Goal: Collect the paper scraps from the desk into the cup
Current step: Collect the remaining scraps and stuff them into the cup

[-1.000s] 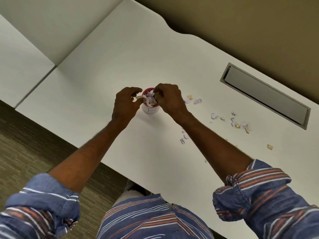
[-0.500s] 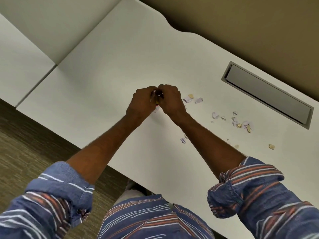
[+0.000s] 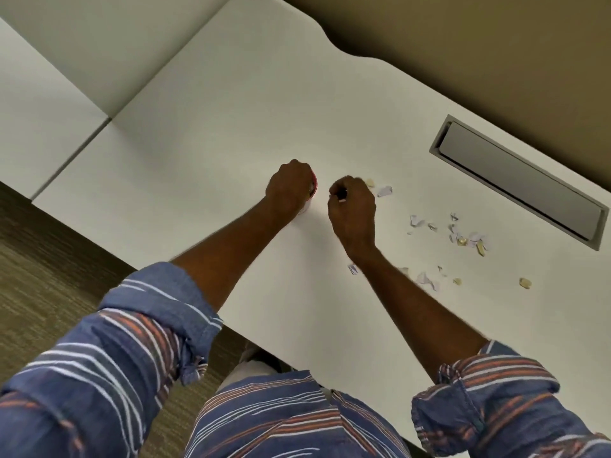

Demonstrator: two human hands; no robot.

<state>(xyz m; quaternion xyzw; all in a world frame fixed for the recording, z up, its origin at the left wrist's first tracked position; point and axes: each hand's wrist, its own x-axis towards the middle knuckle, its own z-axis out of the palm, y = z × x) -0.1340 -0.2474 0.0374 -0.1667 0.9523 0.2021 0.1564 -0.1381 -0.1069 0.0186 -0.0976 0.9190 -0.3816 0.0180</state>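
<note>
Red-rimmed small cup [image 3: 312,193] at frame centre on the white desk [image 3: 231,127], mostly hidden under the clenched left hand [image 3: 291,190], right hand [image 3: 352,206] just beside it, fingers curled, contents unclear, torn white and yellow paper scraps [image 3: 463,236] scattered right, grey cable hatch [image 3: 519,180] upper right.

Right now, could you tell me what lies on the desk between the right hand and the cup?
Nothing: the head view shows only a bare strip of white desk between the right hand and the cup, which the left hand covers.
</note>
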